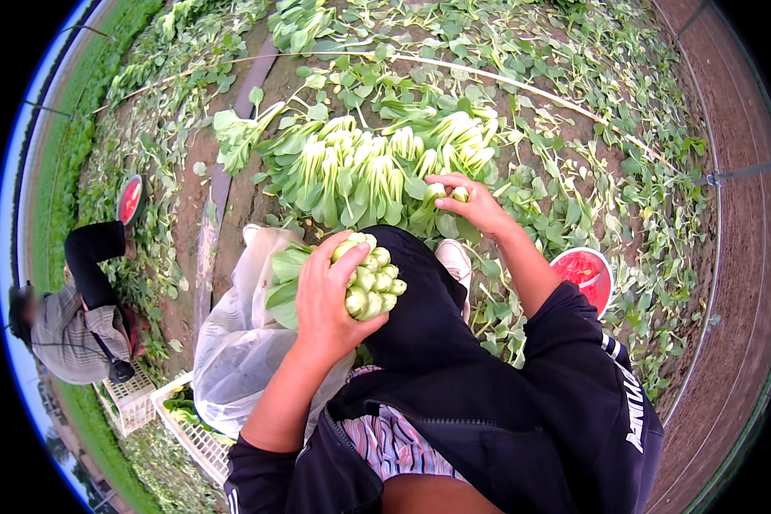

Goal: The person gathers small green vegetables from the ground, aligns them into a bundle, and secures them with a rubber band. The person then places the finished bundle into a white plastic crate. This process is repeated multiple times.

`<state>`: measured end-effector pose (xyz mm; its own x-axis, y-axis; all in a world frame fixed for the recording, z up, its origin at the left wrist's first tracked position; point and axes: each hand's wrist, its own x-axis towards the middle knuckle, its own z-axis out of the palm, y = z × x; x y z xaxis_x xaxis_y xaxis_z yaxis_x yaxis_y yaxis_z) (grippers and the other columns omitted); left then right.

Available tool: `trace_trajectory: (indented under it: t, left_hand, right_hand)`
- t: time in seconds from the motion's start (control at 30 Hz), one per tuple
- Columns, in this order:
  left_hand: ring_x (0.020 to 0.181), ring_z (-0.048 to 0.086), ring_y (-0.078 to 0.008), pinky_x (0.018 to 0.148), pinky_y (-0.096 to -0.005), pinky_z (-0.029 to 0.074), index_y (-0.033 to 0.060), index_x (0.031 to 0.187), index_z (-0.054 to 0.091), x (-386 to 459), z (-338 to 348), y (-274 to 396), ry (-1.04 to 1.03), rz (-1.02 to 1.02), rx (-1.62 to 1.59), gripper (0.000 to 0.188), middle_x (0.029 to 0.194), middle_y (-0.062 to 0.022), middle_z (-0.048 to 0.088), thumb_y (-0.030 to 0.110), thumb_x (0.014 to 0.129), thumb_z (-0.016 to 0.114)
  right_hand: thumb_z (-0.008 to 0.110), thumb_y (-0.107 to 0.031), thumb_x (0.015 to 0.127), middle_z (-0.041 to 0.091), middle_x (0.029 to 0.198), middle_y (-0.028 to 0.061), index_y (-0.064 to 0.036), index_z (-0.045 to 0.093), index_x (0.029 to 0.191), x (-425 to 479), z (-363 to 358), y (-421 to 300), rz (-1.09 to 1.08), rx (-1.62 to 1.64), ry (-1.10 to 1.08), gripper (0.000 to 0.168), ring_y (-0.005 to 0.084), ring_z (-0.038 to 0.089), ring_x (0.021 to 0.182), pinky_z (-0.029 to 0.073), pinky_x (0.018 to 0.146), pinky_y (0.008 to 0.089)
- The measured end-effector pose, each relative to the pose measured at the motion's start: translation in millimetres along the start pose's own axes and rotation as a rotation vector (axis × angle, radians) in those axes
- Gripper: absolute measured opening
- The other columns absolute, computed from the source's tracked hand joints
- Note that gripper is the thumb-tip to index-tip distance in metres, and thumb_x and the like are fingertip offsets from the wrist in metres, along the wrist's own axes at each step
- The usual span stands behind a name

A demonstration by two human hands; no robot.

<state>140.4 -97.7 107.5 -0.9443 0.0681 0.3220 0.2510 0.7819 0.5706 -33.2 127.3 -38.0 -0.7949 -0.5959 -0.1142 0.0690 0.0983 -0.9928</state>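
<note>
My left hand (331,292) grips a bunch of bok choy (376,276) above my lap, its pale stem ends packed together and its leaves (287,283) pointing left. Farther forward, my right hand (472,205) has a couple of small bok choy heads (435,193) between thumb and fingers, their leaves hanging down. Just beyond my hands, a row of cut bok choy (344,160) lies on the ground, white stems towards the far side and leaves towards me. Sheer whitish plastic (244,360) covers my leg on the left.
A bowl with red plastic ties (578,273) stands at right. White plastic crates (193,437) holding greens sit at lower left, near a seated person (80,327) and another red-filled bowl (130,199). A thin bent pole (488,74) arches over the leaf-strewn soil; a dark strip (221,186) runs along the left.
</note>
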Motion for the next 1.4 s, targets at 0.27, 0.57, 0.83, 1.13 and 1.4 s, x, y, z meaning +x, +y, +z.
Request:
trace_trajectory:
  t: [0.27, 0.57, 0.83, 1.13, 1.4]
  left_hand:
    - [0.112, 0.054, -0.0384, 0.094, -0.0456, 0.045, 0.0139, 0.13, 0.041, 1.0, -4.8, 0.3, -0.038, -0.009, 0.041, 0.091, 0.127, -0.0191, 0.051, 0.006, 0.049, 0.082]
    - [0.111, 0.054, -0.0397, 0.093, -0.0468, 0.045, 0.0137, 0.129, 0.041, 0.7, -5.9, -9.7, -0.065, -0.033, 0.012, 0.093, 0.128, -0.0207, 0.05, 0.005, 0.046, 0.084]
    - [0.114, 0.05, -0.0361, 0.096, -0.0459, 0.04, 0.0144, 0.127, 0.051, -0.1, -3.3, -17.4, -0.058, -0.093, -0.073, 0.087, 0.132, -0.0165, 0.047, 0.012, 0.048, 0.086]
    - [0.112, 0.054, -0.039, 0.094, -0.0465, 0.045, 0.0131, 0.128, 0.043, 1.5, -8.6, -14.5, -0.067, -0.047, -0.03, 0.092, 0.129, -0.0198, 0.049, 0.007, 0.046, 0.084]
    - [0.111, 0.051, -0.038, 0.095, -0.0469, 0.041, 0.0164, 0.13, 0.047, 0.4, -9.2, -19.4, -0.057, -0.076, -0.093, 0.089, 0.131, -0.017, 0.047, 0.012, 0.05, 0.085]
  right_hand:
    - [0.063, -0.009, 0.09, 0.061, 0.12, 0.008, -0.006, 0.055, 0.116, -17.5, 50.8, -36.9, -0.126, 0.049, -0.254, 0.027, 0.0183, 0.056, 0.112, 0.042, 0.1, 0.0337]
    - [0.067, -0.016, 0.09, 0.058, 0.096, -0.0023, -0.006, 0.05, 0.136, 39.1, 40.5, 20.1, 0.209, 0.425, 0.048, 0.05, 0.0101, 0.057, 0.09, 0.044, 0.087, 0.027]
    - [0.067, -0.009, 0.087, 0.053, 0.103, -0.0037, -0.007, 0.045, 0.14, 55.3, 33.3, -3.8, 0.115, 0.373, -0.04, 0.057, 0.0141, 0.055, 0.113, 0.038, 0.102, 0.0302]
    - [0.06, -0.011, 0.089, 0.067, 0.101, 0.0076, 0.0, 0.055, 0.126, 60.8, 27.2, 5.1, 0.27, 0.627, 0.024, 0.038, 0.0174, 0.064, 0.097, 0.05, 0.089, 0.0321]
    - [0.071, -0.029, 0.081, 0.062, 0.075, 0.0053, -0.002, 0.066, 0.099, 150.5, 58.3, 106.0, 0.413, 0.008, 0.304, 0.033, 0.0125, 0.058, 0.07, 0.05, 0.067, 0.0298]
